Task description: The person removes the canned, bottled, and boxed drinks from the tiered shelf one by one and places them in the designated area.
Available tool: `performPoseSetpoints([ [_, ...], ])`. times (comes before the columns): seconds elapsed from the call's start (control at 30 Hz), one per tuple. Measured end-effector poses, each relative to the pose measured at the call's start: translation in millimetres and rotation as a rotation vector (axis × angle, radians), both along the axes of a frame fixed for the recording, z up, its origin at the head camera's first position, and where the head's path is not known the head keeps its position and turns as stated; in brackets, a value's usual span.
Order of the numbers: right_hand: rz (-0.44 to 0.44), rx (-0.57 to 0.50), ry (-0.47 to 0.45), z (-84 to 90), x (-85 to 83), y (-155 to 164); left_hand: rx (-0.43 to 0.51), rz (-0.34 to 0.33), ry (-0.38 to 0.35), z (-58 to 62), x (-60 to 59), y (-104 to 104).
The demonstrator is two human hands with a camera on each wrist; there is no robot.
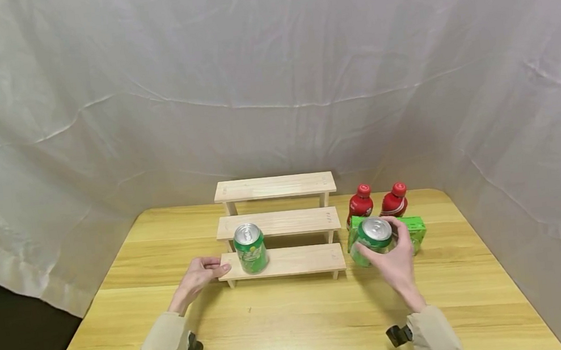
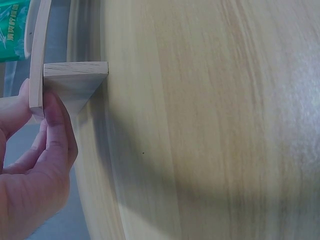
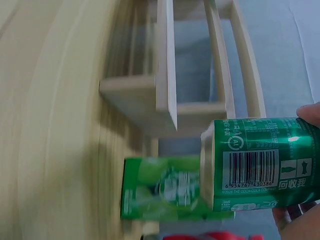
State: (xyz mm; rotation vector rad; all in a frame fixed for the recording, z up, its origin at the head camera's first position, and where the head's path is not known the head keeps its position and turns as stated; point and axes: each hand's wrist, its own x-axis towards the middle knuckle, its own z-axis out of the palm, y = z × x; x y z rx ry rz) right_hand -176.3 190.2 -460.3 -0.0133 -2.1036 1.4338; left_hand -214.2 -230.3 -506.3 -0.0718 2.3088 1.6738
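Note:
My right hand (image 1: 398, 257) grips a green soda can (image 1: 375, 230) around its upper part, to the right of the three-tier wooden shelf (image 1: 299, 259). In the right wrist view that can (image 3: 260, 165) shows its barcode, its base towards the shelf side. A second green can (image 1: 251, 255) stands upright on the left part of the lowest step. At that step's left end, my left hand (image 1: 200, 276) pinches the board. The left wrist view shows thumb and fingers of the hand (image 2: 40, 170) on either side of the board's edge.
Behind the held can stands a green carton (image 1: 416, 232), with more green packaging at the can's left. Two red bottles, one (image 1: 360, 203) on the left and one (image 1: 394, 202) on the right, stand farther back. Grey cloth (image 1: 271, 84) encloses the wooden table (image 1: 296, 321).

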Motion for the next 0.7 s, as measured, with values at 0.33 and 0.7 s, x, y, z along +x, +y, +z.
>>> performPoseSetpoints([
  [0.33,-0.095,-0.041,-0.071,-11.2,2.3,38,0.023,-0.005,0.006,0.3,-0.9,-1],
  [0.7,-0.218,-0.029,-0.187,-10.2,10.9,65,0.006,-0.01,0.014,-1.4,-0.5,-1],
])
